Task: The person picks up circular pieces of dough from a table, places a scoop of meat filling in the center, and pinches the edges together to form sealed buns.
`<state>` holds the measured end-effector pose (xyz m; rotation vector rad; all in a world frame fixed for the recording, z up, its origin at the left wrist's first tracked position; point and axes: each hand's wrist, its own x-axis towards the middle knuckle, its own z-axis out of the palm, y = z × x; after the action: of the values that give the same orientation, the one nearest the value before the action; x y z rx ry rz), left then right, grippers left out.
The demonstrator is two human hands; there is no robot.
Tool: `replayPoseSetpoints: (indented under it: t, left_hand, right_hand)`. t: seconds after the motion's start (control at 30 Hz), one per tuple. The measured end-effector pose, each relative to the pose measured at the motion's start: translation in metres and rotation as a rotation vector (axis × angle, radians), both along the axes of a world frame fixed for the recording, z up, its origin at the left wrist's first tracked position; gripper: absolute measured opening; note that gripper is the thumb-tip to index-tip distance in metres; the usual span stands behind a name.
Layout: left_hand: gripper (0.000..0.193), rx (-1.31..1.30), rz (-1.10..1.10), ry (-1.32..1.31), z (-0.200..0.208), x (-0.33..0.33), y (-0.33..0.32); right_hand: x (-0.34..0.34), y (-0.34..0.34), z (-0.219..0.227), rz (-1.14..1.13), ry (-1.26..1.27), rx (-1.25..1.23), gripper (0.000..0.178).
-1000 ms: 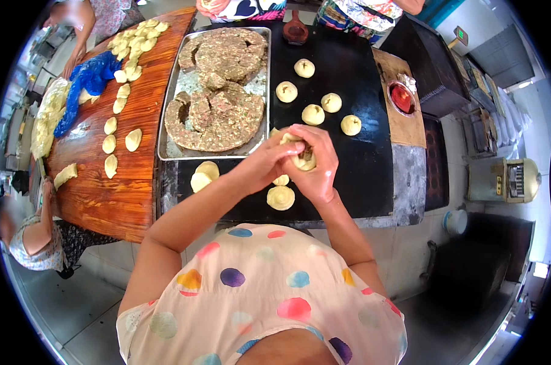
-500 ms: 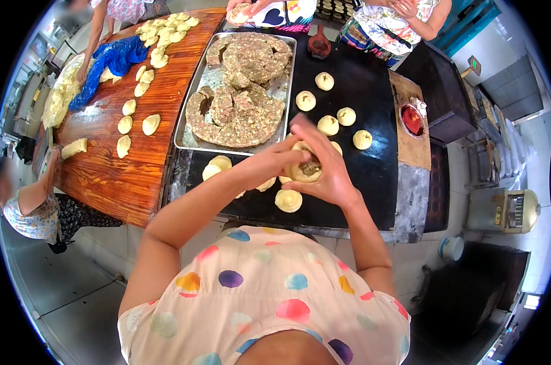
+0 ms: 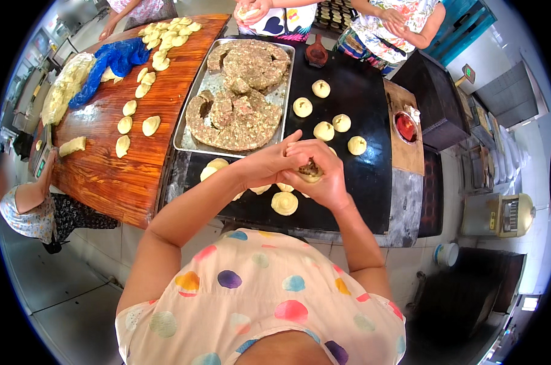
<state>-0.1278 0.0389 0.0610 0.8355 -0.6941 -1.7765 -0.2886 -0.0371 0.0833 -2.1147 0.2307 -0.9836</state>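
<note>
Both hands meet over the black worktop (image 3: 348, 201) near its front edge. The left hand (image 3: 269, 164) and right hand (image 3: 324, 176) curl closed around one filled dough piece (image 3: 310, 172), beside the metal tray of filling (image 3: 239, 97).

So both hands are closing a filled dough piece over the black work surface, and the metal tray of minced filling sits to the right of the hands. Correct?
Not quite. The head view shows the left hand and right hand closing the filled dough piece over the black work surface, but the metal tray of minced filling lies to their upper left, beside the wooden table, not to the right.
</note>
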Motion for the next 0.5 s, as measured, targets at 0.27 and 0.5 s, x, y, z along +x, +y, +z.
replayPoseSetpoints:
  t: [0.27, 0.5]
  left_hand:
    - [0.059, -0.016, 0.410, 0.314, -0.028, -0.036, -0.002]
    - [0.060, 0.007, 0.408, 0.429, -0.002, -0.046, 0.001]
  right_hand:
    - [0.021, 0.024, -0.024, -0.210, -0.070, 0.156, 0.046]
    - [0.018, 0.022, -0.051, -0.211, -0.363, 0.529, 0.025]
